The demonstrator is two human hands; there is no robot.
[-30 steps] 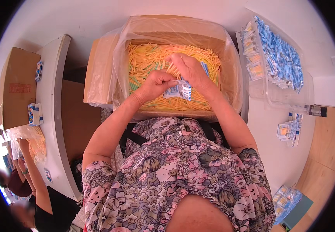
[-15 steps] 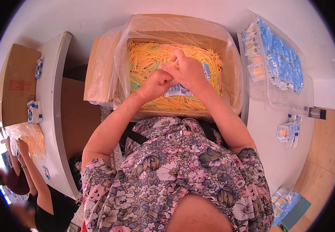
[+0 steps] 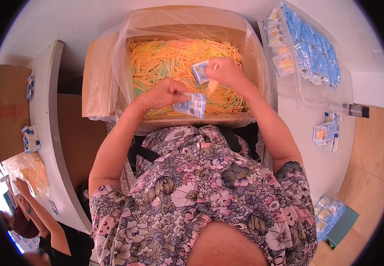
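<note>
A small blue-and-white printed packet (image 3: 195, 105) is pinched between the thumb and fingers of my left hand (image 3: 165, 93), over the near part of the open cardboard box. My right hand (image 3: 225, 71), to its right and farther off, grips a small bunch of thin pale-yellow sticks (image 3: 212, 84) that point down. Beside those right fingers is a second blue-and-white packet (image 3: 199, 72); whether the hand holds it or it lies on the sticks below, I cannot tell. Loose orange, yellow and green sticks (image 3: 156, 55) fill the box under both hands.
Clear plastic lines the cardboard box (image 3: 187, 17). At right, a clear bin (image 3: 342, 88) holds many blue packets, with several packets (image 3: 327, 131) on the white table nearby. At left, another person's arms (image 3: 45, 217) work near a brown carton (image 3: 12, 111) beyond a white panel.
My hands have moved apart from being close together. The packet has come into clear view in my left hand, and the sticks in my right. The whole view has shifted slightly.
</note>
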